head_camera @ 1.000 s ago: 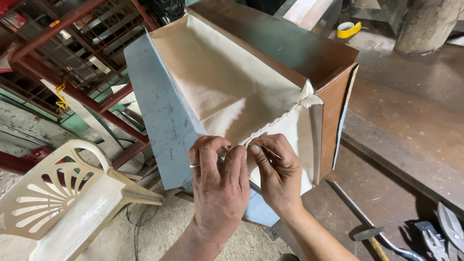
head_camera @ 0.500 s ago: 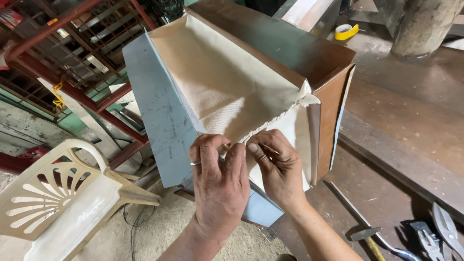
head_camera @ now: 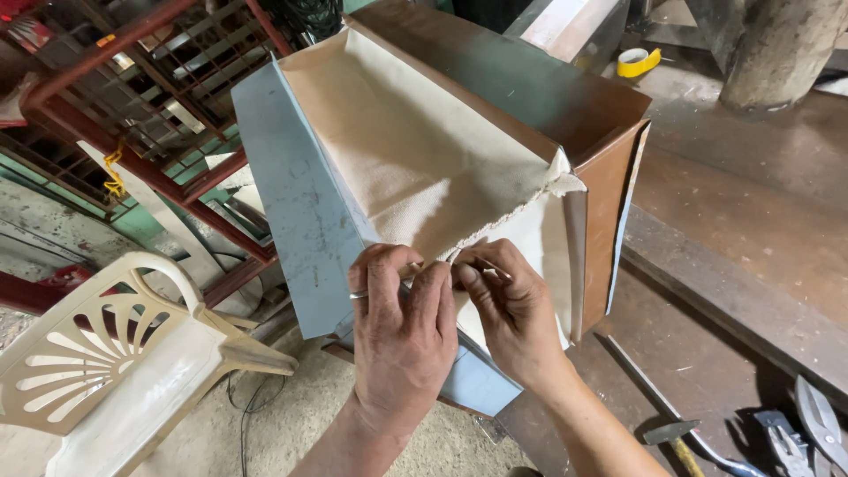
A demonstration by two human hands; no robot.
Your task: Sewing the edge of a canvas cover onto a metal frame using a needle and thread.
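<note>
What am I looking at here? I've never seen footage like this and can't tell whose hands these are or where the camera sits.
There is no machine: a person wears the camera on their head, looking down at their own bare hands. The left hand and right hand pinch the frayed edge of a cream cloth lining a sheet-metal box. A hammer lies on the rusty workbench, a yellow tape roll sits farther back, and a plastic chair stands at lower left.

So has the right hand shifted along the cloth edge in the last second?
No. The right hand pinches the cloth edge at the same spot beside the left hand, equally near the box's brown corner.
</note>
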